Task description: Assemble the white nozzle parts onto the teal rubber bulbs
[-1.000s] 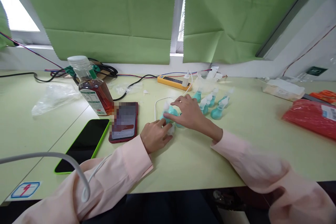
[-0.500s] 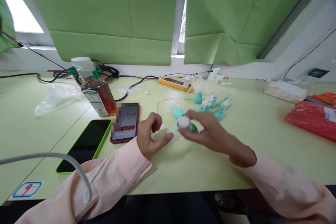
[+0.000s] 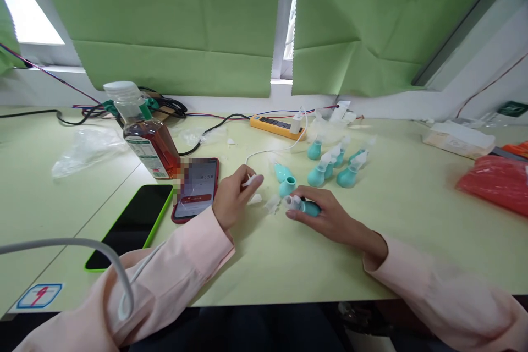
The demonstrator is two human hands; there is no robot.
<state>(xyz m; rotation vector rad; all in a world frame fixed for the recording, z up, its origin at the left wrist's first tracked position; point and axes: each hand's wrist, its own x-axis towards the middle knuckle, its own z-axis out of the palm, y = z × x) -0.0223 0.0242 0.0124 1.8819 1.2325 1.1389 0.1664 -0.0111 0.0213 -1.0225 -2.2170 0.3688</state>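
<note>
My left hand (image 3: 234,198) pinches a small white piece (image 3: 249,180) between thumb and fingers. In my right hand (image 3: 325,212) is a teal bulb (image 3: 310,208) with a clear and white fitting on its left end, lying sideways above the table. Just behind it stands an open teal bulb (image 3: 287,187) without a top, and another teal bulb (image 3: 282,171) lies beyond. Small clear parts (image 3: 273,204) and a white piece (image 3: 256,198) lie between my hands. Several teal bulbs with clear tips (image 3: 317,176) stand behind my right hand.
A red-cased phone (image 3: 198,198), a green-cased phone (image 3: 132,223) and a bottle of brown liquid (image 3: 150,143) are on the left. A yellow power strip (image 3: 276,127) with a white cable lies at the back. A red plastic package (image 3: 495,182) is at the right.
My left hand has closed on a small white piece. My right hand has turned the teal bulb slightly and moved a little downward. The open teal bulb behind it now shows.
</note>
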